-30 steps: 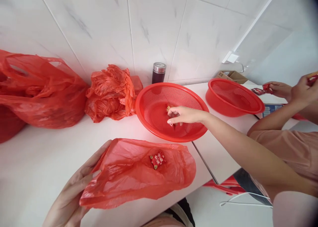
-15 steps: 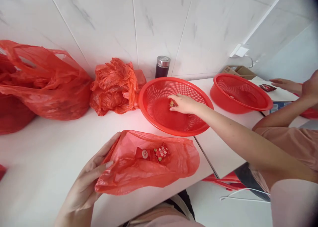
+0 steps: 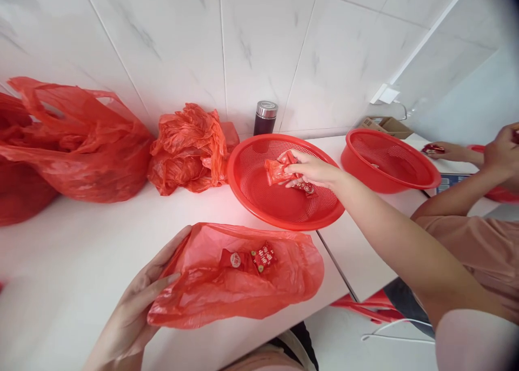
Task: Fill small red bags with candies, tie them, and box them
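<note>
My left hand [image 3: 148, 292] grips the mouth of a red plastic bag [image 3: 194, 300], which lies spread on the white table. Inside the bag are a small red packet with a round pale label [image 3: 234, 260] and a red packet with white lettering [image 3: 264, 256]. Over the near red colander [image 3: 243, 206], my right hand [image 3: 312, 171] is closed on red wrapped packets [image 3: 279, 170]; how many cannot be made out. Another dark red packet [image 3: 305, 187] shows in the colander just under my fingers.
Full red plastic bags [image 3: 101, 165] and a crumpled heap of red bags [image 3: 188, 149] stand along the wall at left. Behind the colander is a dark thermos [image 3: 265, 117]. A second red colander [image 3: 346, 163] sits at right, beside a co-worker's hands [image 3: 450, 151].
My right hand has lifted slightly in the colander and now holds red packets clearly in view. My left hand stays on the bag. The co-worker's far hand now grasps the packet at right.
</note>
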`<state>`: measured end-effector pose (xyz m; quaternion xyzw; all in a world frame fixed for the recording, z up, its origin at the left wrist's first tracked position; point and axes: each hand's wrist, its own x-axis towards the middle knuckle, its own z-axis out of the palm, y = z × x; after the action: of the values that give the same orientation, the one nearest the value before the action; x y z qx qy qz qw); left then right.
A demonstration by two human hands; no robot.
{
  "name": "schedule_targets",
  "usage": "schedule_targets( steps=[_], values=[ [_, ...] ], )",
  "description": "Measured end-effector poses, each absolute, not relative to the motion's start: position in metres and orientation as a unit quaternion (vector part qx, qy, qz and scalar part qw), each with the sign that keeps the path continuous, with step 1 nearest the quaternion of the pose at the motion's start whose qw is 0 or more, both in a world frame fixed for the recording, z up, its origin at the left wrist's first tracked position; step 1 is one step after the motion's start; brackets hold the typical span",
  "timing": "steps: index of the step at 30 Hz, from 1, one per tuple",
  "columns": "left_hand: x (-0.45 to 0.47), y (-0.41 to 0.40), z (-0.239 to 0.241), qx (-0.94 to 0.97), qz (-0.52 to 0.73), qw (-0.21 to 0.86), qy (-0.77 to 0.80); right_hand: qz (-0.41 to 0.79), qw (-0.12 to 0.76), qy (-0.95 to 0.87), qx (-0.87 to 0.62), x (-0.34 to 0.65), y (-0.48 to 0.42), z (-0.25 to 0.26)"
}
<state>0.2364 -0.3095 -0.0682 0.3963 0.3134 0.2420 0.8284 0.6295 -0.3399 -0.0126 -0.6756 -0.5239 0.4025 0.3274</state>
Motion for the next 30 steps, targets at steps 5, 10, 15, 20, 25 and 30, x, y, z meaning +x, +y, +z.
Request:
schedule_targets(
  steps=[5,10,15,20,25,30],
  values=[
    [0.242,-0.308,-0.066,0.394,0.250,0.828,0.313,0.531,0.439,-0.484,-0.539,0.585,-0.374,0.018],
    [0.247,-0.312,-0.063,0.384,0.253,0.833,0.307,0.549,0.303,-0.613,-0.481,0.514,-0.397,0.007],
    [0.244,-0.315,-0.063,0.413,0.256,0.819,0.306,0.334,0.159,-0.718,-0.589,0.461,-0.407,-0.035],
    [0.241,-0.314,-0.066,0.437,0.255,0.798,0.328,0.361,0.215,-0.715,-0.559,0.491,-0.399,-0.006],
    [0.244,-0.313,-0.066,0.434,0.260,0.793,0.339,0.181,0.189,-0.631,-0.731,0.592,-0.365,0.005],
    [0.243,-0.314,-0.065,0.424,0.244,0.798,0.352,0.148,-0.095,-0.549,-0.817,0.668,-0.345,-0.047]
  ],
)
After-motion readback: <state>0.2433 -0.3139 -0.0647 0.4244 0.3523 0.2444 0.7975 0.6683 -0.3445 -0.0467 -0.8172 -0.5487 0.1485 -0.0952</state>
